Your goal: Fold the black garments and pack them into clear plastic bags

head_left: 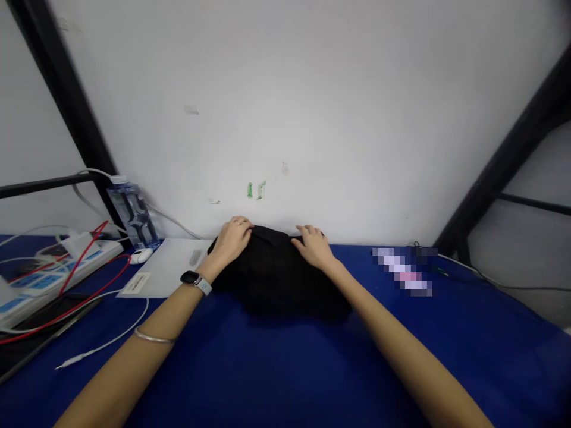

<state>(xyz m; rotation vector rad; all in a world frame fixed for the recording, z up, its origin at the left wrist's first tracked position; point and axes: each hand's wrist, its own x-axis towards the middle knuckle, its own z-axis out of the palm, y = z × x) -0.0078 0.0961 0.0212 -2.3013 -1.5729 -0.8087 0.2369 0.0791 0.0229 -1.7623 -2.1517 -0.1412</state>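
Note:
A folded black cloth point(279, 279) lies on the blue table cover point(285, 368), close to the white wall. My left hand point(232, 238) rests on the cloth's far left corner, its fingers curled down over the fabric edge. My right hand point(313, 244) lies on the far right part of the cloth, fingers bent and pressing the fabric. A watch point(196, 280) and a thin bangle point(154, 337) sit on my left arm.
A white sheet of paper point(167, 267) lies left of the cloth. Further left are a clear water bottle point(132, 213), a white power strip point(53, 270) with red and white cables point(89, 279), and a small white device point(141, 255). Black frame bars rise at both sides. A blurred object point(404, 270) lies at the right.

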